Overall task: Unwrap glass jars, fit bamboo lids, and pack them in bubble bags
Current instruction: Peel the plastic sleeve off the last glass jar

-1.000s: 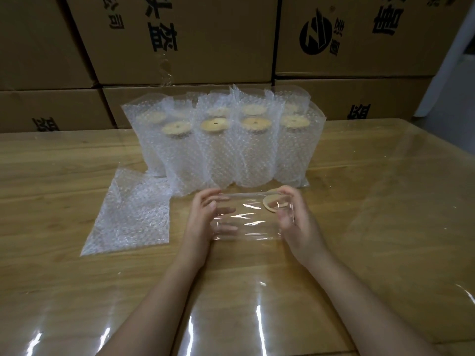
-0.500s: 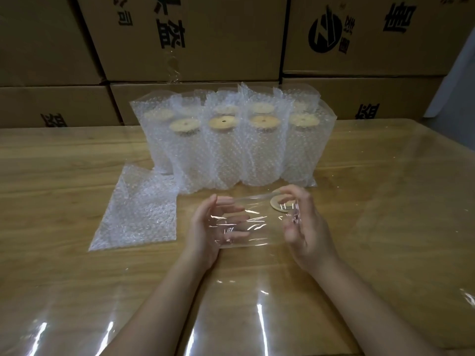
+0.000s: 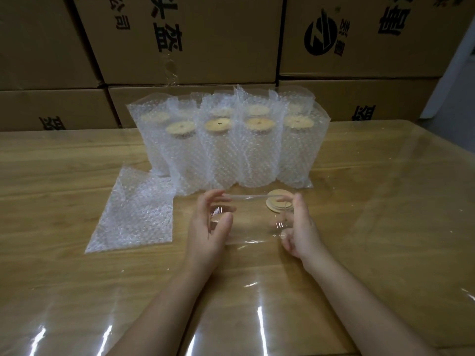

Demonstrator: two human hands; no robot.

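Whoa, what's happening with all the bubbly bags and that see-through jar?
A person is packing jars. Their left hand and right hand hold a clear glass jar sideways over the table, one hand at each end. A small stack of bamboo lids lies just behind it, not on the jar yet. Further back, lidded jars stand finished in bubble bags, and flat empty bubble bags wait on the left.

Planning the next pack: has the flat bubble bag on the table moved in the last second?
No. The flat bubble bag still lies with its far right corner at the foot of the row of packed jars, as before.
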